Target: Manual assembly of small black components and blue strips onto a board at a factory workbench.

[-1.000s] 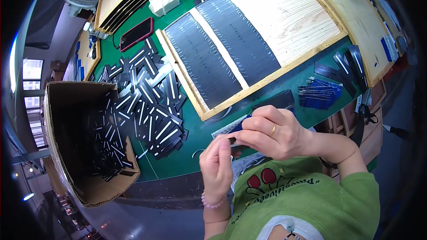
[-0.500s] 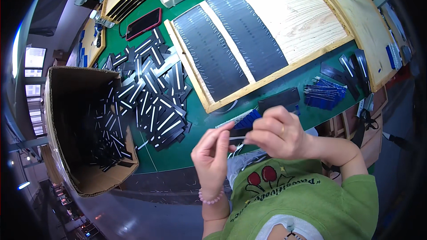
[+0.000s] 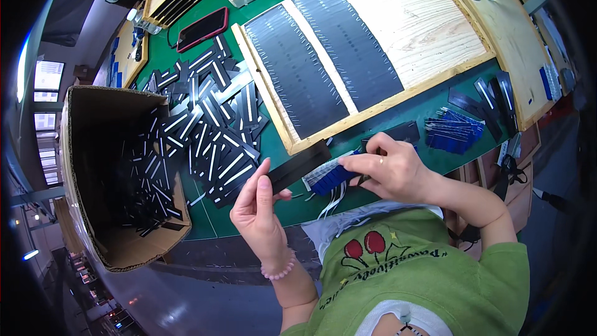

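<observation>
My left hand is closed on a long flat black strip, pinched at its near end between thumb and fingers. The strip slants up to the right toward the framed board. My right hand bends over a row of small blue pieces with thin wire ends, its thumb and forefinger drawn together at the row's right end. Whatever lies between those fingertips is hidden. Thin white strips hang at the table edge below the row. Behind the right hand lies a dark flat piece.
A wood-framed board carries two black panels edged with thin wires. Black strips with white stripes heap up at left, beside an open cardboard box holding more. Right lies a blue wired pile; farther back, a phone.
My hands have moved apart. The left went left and down with the black strip, which now shows at length; the right came over the blue row, now more visible.
</observation>
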{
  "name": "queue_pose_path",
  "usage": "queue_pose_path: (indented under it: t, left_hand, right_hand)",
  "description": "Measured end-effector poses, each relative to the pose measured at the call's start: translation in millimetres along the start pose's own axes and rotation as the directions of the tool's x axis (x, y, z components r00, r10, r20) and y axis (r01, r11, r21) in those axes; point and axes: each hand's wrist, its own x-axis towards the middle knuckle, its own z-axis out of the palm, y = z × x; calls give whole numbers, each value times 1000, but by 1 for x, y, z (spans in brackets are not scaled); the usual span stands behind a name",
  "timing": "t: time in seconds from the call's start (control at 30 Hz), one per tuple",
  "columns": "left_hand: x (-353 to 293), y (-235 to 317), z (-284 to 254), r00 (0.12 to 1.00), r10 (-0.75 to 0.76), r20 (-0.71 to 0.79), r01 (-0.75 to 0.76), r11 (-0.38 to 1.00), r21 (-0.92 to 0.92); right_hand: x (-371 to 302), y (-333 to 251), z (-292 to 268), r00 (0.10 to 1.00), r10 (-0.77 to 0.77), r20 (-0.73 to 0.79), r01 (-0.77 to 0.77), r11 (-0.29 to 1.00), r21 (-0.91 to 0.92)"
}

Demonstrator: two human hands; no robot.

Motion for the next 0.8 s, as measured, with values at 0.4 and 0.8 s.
queue_pose_path:
  t: [0.4, 0.8]
  left_hand:
    - [4, -4, -7, 1000, 1, -18, 0, 998, 63]
    - [-4, -9, -3, 858, -257, 444, 307, 951, -44]
  right_hand:
    - [3, -1, -14, 897, -434, -81, 420, 896, -144]
    - [5, -3, -19, 969, -41, -243, 88, 979, 186]
